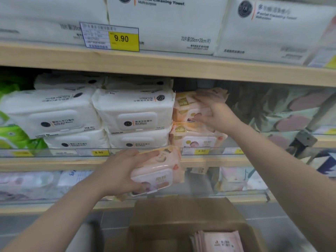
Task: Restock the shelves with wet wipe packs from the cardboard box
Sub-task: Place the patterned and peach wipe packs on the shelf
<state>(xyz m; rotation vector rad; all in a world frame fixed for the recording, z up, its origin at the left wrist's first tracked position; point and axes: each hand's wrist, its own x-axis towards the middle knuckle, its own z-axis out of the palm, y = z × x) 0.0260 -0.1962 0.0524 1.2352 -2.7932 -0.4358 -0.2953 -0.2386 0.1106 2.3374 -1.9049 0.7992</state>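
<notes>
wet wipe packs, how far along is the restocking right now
Done: pink packs already sit stacked on the middle shelf, beside the white packs. In hand: the right hand presses a pink pack on top of that stack, while the left hand holds another pink pack below the shelf edge. Left: more pink packs remain in the cardboard box.

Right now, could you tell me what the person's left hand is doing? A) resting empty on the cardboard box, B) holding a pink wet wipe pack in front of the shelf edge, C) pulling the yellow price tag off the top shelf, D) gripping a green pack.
B: the left hand grips a pink wet wipe pack in front of the shelf edge, above the cardboard box.
</notes>
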